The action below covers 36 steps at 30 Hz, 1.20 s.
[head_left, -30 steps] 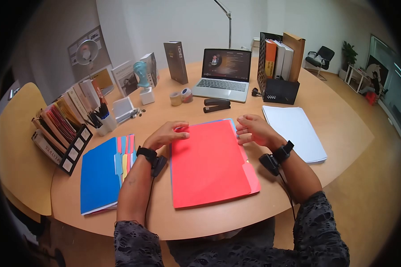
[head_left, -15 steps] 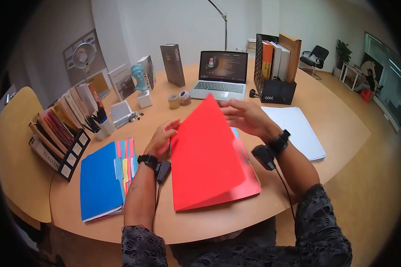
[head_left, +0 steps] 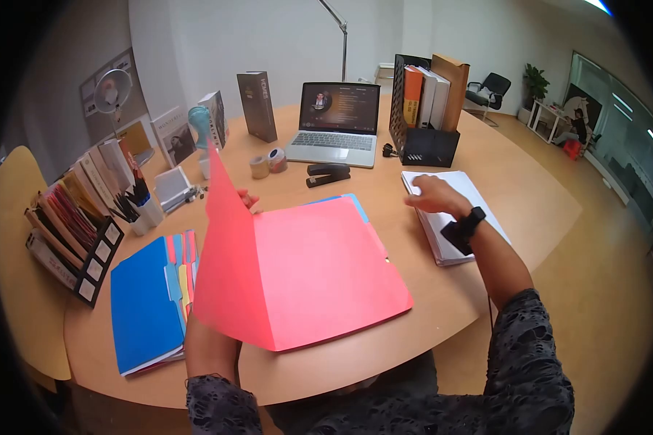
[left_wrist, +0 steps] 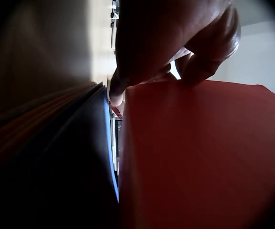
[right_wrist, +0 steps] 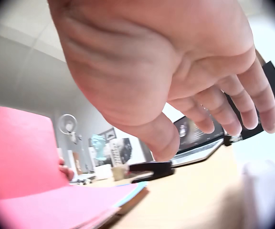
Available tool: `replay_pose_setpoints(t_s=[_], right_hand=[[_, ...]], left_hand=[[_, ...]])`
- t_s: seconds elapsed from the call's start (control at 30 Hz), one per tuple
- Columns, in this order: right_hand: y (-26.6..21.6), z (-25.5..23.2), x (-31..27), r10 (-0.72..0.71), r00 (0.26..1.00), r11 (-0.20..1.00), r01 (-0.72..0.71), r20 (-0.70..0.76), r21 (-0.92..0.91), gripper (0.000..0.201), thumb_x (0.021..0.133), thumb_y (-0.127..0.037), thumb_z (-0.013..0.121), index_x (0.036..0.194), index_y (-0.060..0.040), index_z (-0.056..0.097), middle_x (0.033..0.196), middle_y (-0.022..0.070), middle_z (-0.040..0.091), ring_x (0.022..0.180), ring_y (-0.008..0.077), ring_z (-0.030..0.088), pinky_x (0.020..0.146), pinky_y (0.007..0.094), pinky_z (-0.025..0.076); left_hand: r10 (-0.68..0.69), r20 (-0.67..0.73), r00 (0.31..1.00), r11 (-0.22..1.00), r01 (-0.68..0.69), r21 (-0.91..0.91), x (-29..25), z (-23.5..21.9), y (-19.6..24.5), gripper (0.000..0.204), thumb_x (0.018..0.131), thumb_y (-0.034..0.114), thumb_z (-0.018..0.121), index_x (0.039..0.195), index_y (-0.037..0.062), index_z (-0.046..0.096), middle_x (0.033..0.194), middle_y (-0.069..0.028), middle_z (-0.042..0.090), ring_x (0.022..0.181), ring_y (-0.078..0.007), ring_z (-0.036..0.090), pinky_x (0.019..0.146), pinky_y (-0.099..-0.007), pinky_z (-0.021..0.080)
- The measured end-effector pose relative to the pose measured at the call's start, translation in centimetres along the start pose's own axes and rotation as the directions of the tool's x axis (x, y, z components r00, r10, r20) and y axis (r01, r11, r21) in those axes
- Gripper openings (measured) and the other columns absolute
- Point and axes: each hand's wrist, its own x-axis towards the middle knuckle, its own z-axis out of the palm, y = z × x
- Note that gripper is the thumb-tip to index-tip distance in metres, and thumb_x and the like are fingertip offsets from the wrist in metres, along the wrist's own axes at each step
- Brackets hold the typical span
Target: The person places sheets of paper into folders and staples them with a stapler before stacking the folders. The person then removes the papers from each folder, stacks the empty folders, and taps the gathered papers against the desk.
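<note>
A red folder (head_left: 326, 268) lies on the table with its front cover (head_left: 228, 275) standing up and tilted left. My left hand (left_wrist: 175, 43) is behind that cover, at its far edge. In the head view most of it is hidden, and only its fingers (head_left: 248, 199) show past the edge; I cannot tell whether they grip it. Out to the right, my right hand (head_left: 439, 194) hovers over a stack of white paper (head_left: 432, 225), thumb and fingers spread apart in the right wrist view. A blue folder edge (head_left: 355, 206) shows beneath the red one.
Left of the red folder lies a blue folder stack (head_left: 145, 304) with coloured tabs. A black stapler (head_left: 328, 175), tape rolls (head_left: 260, 167) and a laptop (head_left: 334, 138) stand beyond. A black book holder (head_left: 428, 148) is at the back right; a pen cup (head_left: 149, 214) stands left.
The red cover has swung up and over to the left, showing the pink inside. My right hand has left the cover and moved right to the paper; my left hand is now behind the cover.
</note>
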Motion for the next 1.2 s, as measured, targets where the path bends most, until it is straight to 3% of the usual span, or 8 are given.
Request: replay_pose_setpoints(t_s=[0.07, 0.13, 0.43, 0.73, 0.93, 1.0, 1.13, 1.2], right_hand=[[1.5, -0.6, -1.2, 0.081, 0.996, 0.996, -0.08, 0.034, -0.033, 0.053, 0.08, -0.041, 0.067, 0.105, 0.0052, 0.062, 0.107, 0.0265, 0.065, 0.101, 0.0382, 0.063, 0.085, 0.0445, 0.05], [2.2, -0.5, -1.9, 0.198, 0.968, 0.977, -0.183, 0.151, -0.108, 0.069, 0.077, -0.046, 0.07, 0.119, 0.0073, 0.059, 0.117, 0.027, 0.063, 0.109, 0.0398, 0.06, 0.093, 0.0409, 0.048], [0.6, -0.3, -3.7, 0.233, 0.948, 0.971, -0.213, 0.216, -0.111, 0.068, 0.07, -0.049, 0.073, 0.11, 0.0057, 0.062, 0.111, 0.0258, 0.065, 0.103, 0.038, 0.062, 0.089, 0.0419, 0.049], [1.7, -0.8, -3.8, 0.217, 0.958, 0.976, -0.218, 0.189, -0.019, 0.071, 0.073, -0.043, 0.073, 0.122, 0.0066, 0.058, 0.12, 0.0263, 0.061, 0.113, 0.037, 0.058, 0.096, 0.0382, 0.047], [1.9, -0.8, -3.7, 0.236, 0.955, 0.971, -0.239, 0.179, -0.008, 0.056, 0.076, -0.03, 0.069, 0.12, 0.0041, 0.06, 0.121, 0.0266, 0.061, 0.113, 0.0371, 0.059, 0.096, 0.038, 0.046], [2.8, -0.2, -3.2, 0.268, 0.953, 0.964, -0.264, 0.139, -0.047, 0.038, 0.077, -0.017, 0.061, 0.109, 0.0046, 0.065, 0.115, 0.0283, 0.063, 0.107, 0.0397, 0.061, 0.092, 0.0406, 0.049], [3.6, -0.8, -3.0, 0.281, 0.955, 0.955, -0.269, 0.091, -0.127, 0.033, 0.075, -0.005, 0.055, 0.105, 0.0083, 0.064, 0.107, 0.0318, 0.063, 0.103, 0.0418, 0.063, 0.088, 0.0451, 0.05], [3.4, -2.4, -3.1, 0.211, 0.976, 0.956, -0.217, -0.054, -0.198, 0.029, 0.076, -0.003, 0.054, 0.1, 0.0085, 0.065, 0.099, 0.0311, 0.065, 0.095, 0.0431, 0.065, 0.082, 0.0466, 0.051]], left_hand=[[-0.014, 0.009, 1.0, 1.0, 0.015, -0.012, 0.2, 0.7, -0.6, 0.023, 0.088, 0.016, 0.063, 0.106, 0.0023, 0.063, 0.101, -0.0089, 0.065, 0.083, -0.0133, 0.062, 0.074, -0.0319, 0.058], [-0.023, 0.015, 1.0, 1.0, 0.023, -0.018, 0.6, 1.3, -0.8, 0.023, 0.088, 0.016, 0.063, 0.106, 0.0024, 0.063, 0.101, -0.0089, 0.065, 0.083, -0.0133, 0.062, 0.074, -0.032, 0.058], [-0.09, 0.018, 0.996, 0.996, 0.091, -0.02, 1.2, 2.4, -2.1, 0.022, 0.088, 0.017, 0.063, 0.106, 0.0025, 0.063, 0.102, -0.009, 0.065, 0.084, -0.0136, 0.062, 0.074, -0.0323, 0.058], [-0.147, 0.02, 0.989, 0.988, 0.148, -0.037, 1.7, 2.7, -2.9, 0.022, 0.088, 0.017, 0.063, 0.106, 0.0026, 0.063, 0.102, -0.0091, 0.065, 0.084, -0.0139, 0.063, 0.075, -0.0325, 0.058], [-0.178, 0.025, 0.984, 0.983, 0.179, -0.043, 1.8, 3.1, -3.0, 0.022, 0.088, 0.017, 0.063, 0.106, 0.0027, 0.063, 0.102, -0.0092, 0.065, 0.085, -0.0141, 0.063, 0.075, -0.0327, 0.058], [-0.186, 0.028, 0.982, 0.981, 0.187, -0.045, 1.8, 3.3, -2.9, 0.022, 0.088, 0.017, 0.063, 0.106, 0.0027, 0.063, 0.103, -0.0092, 0.065, 0.085, -0.0142, 0.063, 0.075, -0.0328, 0.058], [-0.2, 0.034, 0.979, 0.978, 0.202, -0.052, 1.8, 3.4, -2.6, 0.022, 0.088, 0.017, 0.063, 0.106, 0.0028, 0.063, 0.103, -0.0093, 0.065, 0.085, -0.0143, 0.063, 0.076, -0.0329, 0.058], [-0.207, 0.035, 0.978, 0.976, 0.209, -0.06, 1.8, 3.3, -2.7, 0.022, 0.088, 0.017, 0.063, 0.106, 0.0028, 0.063, 0.103, -0.0093, 0.065, 0.085, -0.0144, 0.063, 0.076, -0.033, 0.058]])
